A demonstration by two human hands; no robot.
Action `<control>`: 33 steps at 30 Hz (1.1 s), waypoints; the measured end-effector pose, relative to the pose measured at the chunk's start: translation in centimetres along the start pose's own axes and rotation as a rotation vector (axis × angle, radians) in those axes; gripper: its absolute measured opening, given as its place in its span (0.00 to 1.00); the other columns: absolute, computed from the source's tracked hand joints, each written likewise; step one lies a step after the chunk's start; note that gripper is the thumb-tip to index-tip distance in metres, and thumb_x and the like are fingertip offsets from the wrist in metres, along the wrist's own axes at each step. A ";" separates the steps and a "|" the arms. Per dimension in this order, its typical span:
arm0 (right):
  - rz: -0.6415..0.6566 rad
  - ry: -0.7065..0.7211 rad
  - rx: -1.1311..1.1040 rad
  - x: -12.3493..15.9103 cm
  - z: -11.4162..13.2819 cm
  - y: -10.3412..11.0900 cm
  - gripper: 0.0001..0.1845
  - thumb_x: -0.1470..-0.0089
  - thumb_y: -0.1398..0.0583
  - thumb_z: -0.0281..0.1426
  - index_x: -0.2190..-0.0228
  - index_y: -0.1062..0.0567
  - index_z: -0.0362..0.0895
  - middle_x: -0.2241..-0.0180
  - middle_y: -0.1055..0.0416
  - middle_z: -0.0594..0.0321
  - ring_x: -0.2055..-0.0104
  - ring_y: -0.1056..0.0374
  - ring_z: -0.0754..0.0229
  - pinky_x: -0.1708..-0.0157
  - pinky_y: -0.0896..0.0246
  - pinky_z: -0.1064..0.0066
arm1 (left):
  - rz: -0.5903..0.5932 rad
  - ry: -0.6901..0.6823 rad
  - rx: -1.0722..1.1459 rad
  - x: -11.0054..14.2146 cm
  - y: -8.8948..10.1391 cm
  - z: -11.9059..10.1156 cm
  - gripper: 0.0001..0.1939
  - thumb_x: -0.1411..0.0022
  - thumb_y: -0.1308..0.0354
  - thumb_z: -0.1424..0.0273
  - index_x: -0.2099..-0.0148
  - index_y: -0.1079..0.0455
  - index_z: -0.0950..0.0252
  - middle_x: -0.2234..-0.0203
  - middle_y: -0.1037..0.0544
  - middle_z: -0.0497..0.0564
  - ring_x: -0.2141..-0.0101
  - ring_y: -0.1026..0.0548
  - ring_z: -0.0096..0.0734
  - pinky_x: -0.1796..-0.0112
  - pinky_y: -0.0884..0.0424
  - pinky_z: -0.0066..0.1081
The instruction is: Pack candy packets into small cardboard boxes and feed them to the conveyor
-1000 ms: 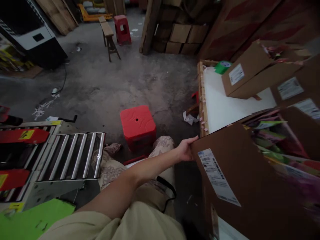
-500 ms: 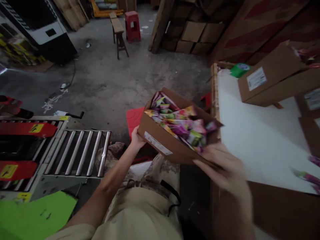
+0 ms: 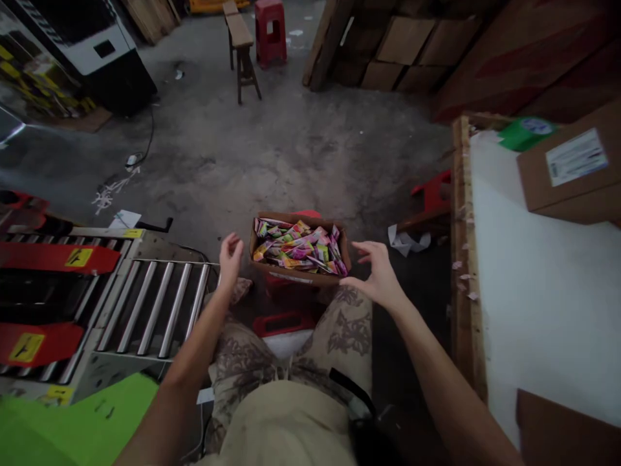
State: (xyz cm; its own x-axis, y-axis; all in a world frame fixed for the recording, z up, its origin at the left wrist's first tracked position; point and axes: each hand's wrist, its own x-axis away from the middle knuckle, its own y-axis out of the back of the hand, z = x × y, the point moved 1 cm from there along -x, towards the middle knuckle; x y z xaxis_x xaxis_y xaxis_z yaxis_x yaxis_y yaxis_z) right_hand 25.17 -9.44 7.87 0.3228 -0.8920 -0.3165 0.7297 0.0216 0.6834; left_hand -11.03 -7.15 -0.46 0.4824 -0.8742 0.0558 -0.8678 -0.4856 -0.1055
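Note:
An open cardboard box (image 3: 310, 278) full of small colourful wrapped packets (image 3: 301, 246) rests on a red plastic stool (image 3: 307, 213), in front of my knees. On the box's left side my left hand (image 3: 231, 257) hovers apart from it, its fingers curved and holding nothing. My right hand (image 3: 373, 272) is spread near the right end of the box, thumb and fingers apart, with nothing in it. The thumb is close to the box's near right corner; whether it touches cannot be told.
A roller conveyor (image 3: 160, 304) with red guards stands at left, beside a bright green sheet (image 3: 82, 414). At right is a white-topped table (image 3: 528, 291) bearing a green tape roll (image 3: 526, 134) and a carton (image 3: 572, 168). A wooden bench (image 3: 239, 32) stands farther off.
The box of packets went from tilted in both hands beside the table to level on the red stool. Both hands have let go of it. The view has shifted somewhat.

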 end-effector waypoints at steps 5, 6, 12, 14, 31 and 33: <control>0.305 -0.049 -0.119 -3.5 -0.4 -2.4 0.26 0.44 0.41 0.48 0.50 0.30 0.45 0.60 0.36 0.56 0.59 0.34 0.53 0.59 0.33 0.62 | 0.615 -0.296 -0.279 -3.7 -3.0 -5.8 0.22 0.42 0.38 0.57 0.49 0.27 0.62 0.61 0.25 0.53 0.63 0.27 0.31 0.58 0.29 0.33; 0.386 -0.035 -0.058 -4.5 -0.2 -3.2 0.26 0.45 0.39 0.46 0.51 0.28 0.44 0.60 0.35 0.56 0.60 0.34 0.53 0.59 0.33 0.63 | 0.745 -0.319 -0.347 -3.9 -3.9 -6.1 0.20 0.44 0.36 0.58 0.52 0.25 0.62 0.61 0.25 0.53 0.62 0.27 0.32 0.56 0.29 0.34; 0.611 -0.085 0.420 -8.3 1.6 -6.7 0.25 0.49 0.34 0.42 0.54 0.28 0.41 0.53 0.31 0.47 0.52 0.32 0.46 0.55 0.34 0.61 | 1.235 -0.396 -0.590 -3.4 -7.5 -5.0 0.18 0.49 0.32 0.62 0.54 0.21 0.59 0.60 0.23 0.55 0.56 0.25 0.41 0.50 0.32 0.37; 0.673 -0.103 0.479 -8.4 1.6 -6.6 0.27 0.50 0.33 0.43 0.53 0.28 0.40 0.52 0.31 0.45 0.52 0.31 0.44 0.55 0.33 0.60 | 1.239 -0.427 -0.609 -3.4 -7.5 -5.1 0.22 0.52 0.30 0.59 0.54 0.21 0.60 0.60 0.22 0.57 0.56 0.24 0.43 0.51 0.32 0.35; 0.115 -0.111 0.420 -5.1 3.1 -4.7 0.37 0.52 0.31 0.27 0.42 0.34 0.42 0.44 0.34 0.44 0.42 0.38 0.40 0.41 0.45 0.45 | 0.481 -0.486 -0.993 0.1 -6.3 -4.1 0.33 0.48 0.31 0.61 0.42 0.34 0.63 0.46 0.30 0.63 0.43 0.36 0.55 0.43 0.44 0.49; 0.078 0.050 0.440 -5.3 4.4 -5.6 0.36 0.47 0.36 0.26 0.39 0.39 0.41 0.37 0.43 0.46 0.36 0.47 0.43 0.36 0.52 0.48 | 0.429 -0.528 -1.068 0.4 -6.0 -4.0 0.40 0.47 0.31 0.60 0.36 0.42 0.64 0.41 0.35 0.67 0.41 0.39 0.58 0.42 0.46 0.51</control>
State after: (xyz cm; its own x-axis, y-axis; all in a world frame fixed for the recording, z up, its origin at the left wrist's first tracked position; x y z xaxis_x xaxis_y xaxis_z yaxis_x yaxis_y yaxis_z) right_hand 16.73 -6.78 8.63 0.4036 -0.8720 -0.2769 0.3800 -0.1155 0.9177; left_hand -6.10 -4.64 4.13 -0.0853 -0.9736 -0.2115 -0.5107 -0.1395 0.8483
